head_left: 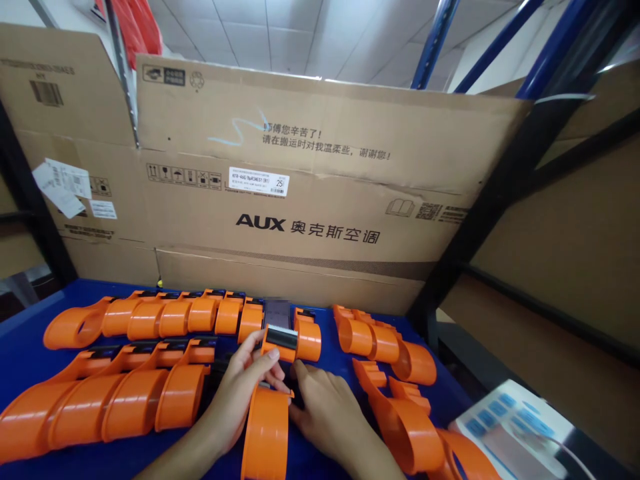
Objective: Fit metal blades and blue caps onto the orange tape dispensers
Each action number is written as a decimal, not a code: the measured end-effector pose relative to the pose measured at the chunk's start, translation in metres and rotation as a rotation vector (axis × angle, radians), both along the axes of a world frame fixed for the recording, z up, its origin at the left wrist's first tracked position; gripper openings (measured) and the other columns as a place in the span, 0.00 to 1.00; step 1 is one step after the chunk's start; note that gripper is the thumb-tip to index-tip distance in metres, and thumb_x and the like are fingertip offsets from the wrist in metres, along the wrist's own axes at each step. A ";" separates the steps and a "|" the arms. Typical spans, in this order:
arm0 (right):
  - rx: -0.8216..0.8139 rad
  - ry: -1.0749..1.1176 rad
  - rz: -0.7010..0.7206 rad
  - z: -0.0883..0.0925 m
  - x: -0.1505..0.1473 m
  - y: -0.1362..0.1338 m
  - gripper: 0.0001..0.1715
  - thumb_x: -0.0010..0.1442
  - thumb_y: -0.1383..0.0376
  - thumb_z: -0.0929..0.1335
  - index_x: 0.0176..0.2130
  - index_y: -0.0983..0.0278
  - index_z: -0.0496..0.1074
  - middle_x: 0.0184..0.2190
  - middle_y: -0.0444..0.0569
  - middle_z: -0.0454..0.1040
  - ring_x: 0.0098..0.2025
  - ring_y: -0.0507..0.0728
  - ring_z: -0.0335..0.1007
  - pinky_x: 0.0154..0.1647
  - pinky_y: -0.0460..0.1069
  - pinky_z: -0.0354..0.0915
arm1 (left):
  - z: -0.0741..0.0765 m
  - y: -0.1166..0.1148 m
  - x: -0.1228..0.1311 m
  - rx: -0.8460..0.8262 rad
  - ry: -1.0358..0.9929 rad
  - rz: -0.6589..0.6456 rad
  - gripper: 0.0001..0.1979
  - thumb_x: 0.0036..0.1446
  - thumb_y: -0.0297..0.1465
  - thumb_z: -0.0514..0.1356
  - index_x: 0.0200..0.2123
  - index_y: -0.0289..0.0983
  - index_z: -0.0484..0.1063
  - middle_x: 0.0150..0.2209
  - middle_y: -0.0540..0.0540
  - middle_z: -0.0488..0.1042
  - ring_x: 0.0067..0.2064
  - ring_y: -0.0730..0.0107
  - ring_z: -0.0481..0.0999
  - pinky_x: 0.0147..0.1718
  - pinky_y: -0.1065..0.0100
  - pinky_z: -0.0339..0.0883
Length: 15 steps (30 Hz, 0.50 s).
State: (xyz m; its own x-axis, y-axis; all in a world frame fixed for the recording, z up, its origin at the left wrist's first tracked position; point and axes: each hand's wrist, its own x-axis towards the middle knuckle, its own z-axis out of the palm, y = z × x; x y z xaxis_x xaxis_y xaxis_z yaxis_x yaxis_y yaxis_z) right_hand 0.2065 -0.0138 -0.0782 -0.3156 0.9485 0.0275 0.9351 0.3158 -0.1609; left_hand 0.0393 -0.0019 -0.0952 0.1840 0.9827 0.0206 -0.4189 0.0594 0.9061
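My left hand is closed around an orange tape dispenser, with the thumb on its head. A black strip with a pale toothed blade crosses that head, and the dispenser's round orange hub points down toward me. Close on its right side is my right hand, back upward and fingers curled in. Its fingertips are mostly hidden, and what they hold is not visible. Just beyond both hands stands another orange dispenser, beside a dark grey flat piece.
Rows of dispensers with black parts cover the left of the blue tabletop. Several orange dispenser bodies lie at right. A white device with blue buttons sits at the right edge. Cardboard walls the back, beside a black post.
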 end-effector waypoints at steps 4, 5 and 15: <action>-0.009 0.011 0.012 -0.006 0.000 0.001 0.24 0.62 0.62 0.65 0.57 0.62 0.66 0.48 0.58 0.79 0.47 0.68 0.77 0.40 0.53 0.62 | 0.003 0.000 0.000 0.001 -0.022 -0.007 0.17 0.59 0.40 0.65 0.48 0.38 0.68 0.29 0.50 0.76 0.28 0.67 0.79 0.34 0.64 0.75; -0.009 0.001 0.017 -0.006 0.001 0.001 0.23 0.63 0.63 0.65 0.56 0.62 0.67 0.48 0.57 0.79 0.46 0.68 0.77 0.39 0.53 0.61 | 0.004 0.000 0.000 0.003 -0.027 -0.009 0.17 0.59 0.39 0.65 0.47 0.38 0.68 0.29 0.51 0.76 0.28 0.67 0.79 0.33 0.65 0.75; 0.005 0.034 0.053 0.001 0.001 0.001 0.22 0.62 0.63 0.66 0.56 0.60 0.68 0.49 0.56 0.78 0.46 0.65 0.76 0.40 0.52 0.62 | 0.004 -0.002 0.003 -0.042 -0.009 0.018 0.26 0.54 0.39 0.69 0.53 0.39 0.67 0.28 0.50 0.77 0.28 0.65 0.81 0.32 0.66 0.73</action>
